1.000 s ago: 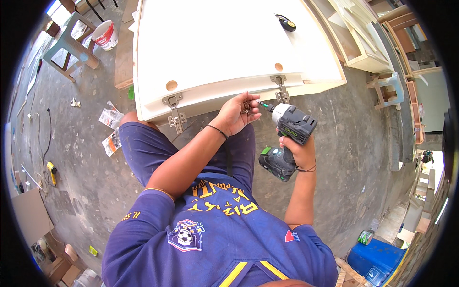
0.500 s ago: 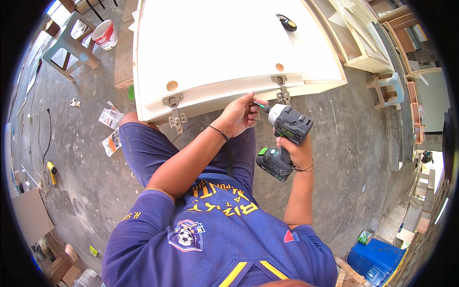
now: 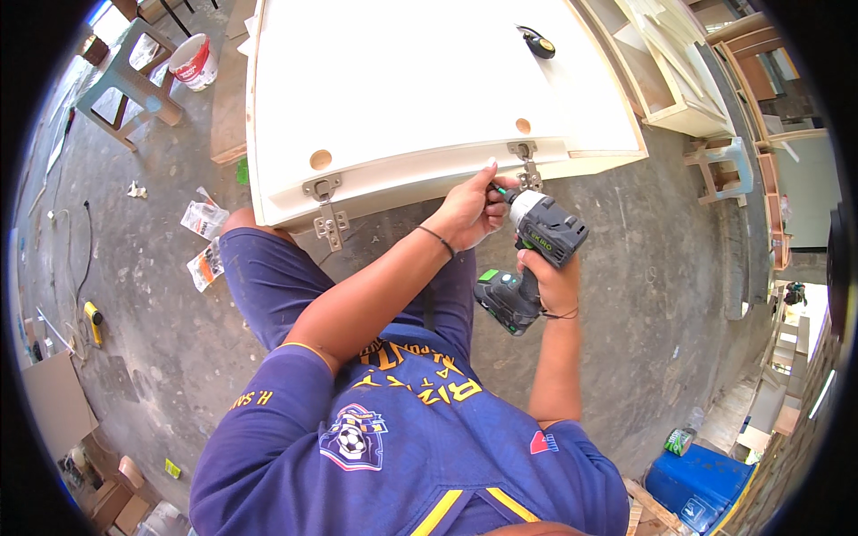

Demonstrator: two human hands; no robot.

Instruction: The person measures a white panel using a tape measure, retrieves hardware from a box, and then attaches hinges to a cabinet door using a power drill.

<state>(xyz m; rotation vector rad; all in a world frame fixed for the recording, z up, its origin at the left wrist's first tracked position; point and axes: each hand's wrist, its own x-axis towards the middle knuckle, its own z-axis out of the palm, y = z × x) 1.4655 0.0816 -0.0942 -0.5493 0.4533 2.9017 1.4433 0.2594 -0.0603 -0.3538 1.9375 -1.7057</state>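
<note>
My right hand [image 3: 553,281] is wrapped round the handle of a black and green cordless impact driver [image 3: 550,228]. Its nose points up and left at the fingers of my left hand [image 3: 474,212], which are closed about the green-banded driver bit [image 3: 506,191]. Whether a screw sits at the bit's tip is hidden by these fingers. Just beyond my hands lies a white cabinet panel [image 3: 402,98] with two round holes. Along its near edge are two metal hinges: the right hinge [image 3: 525,161] is close to the driver's nose, the left hinge [image 3: 328,214] farther off.
A black and yellow tape measure [image 3: 539,43] rests on the panel. On the left are a plastic stool [image 3: 134,85], a white and red bucket [image 3: 194,62], plastic packets [image 3: 205,219] and a cable [image 3: 85,259]. A blue bin [image 3: 697,487] stands at lower right, wooden frames [image 3: 670,80] at upper right.
My left hand and the driver's nose have shifted slightly right, nearer the right hinge. The driver's battery end has swung a little up and left.
</note>
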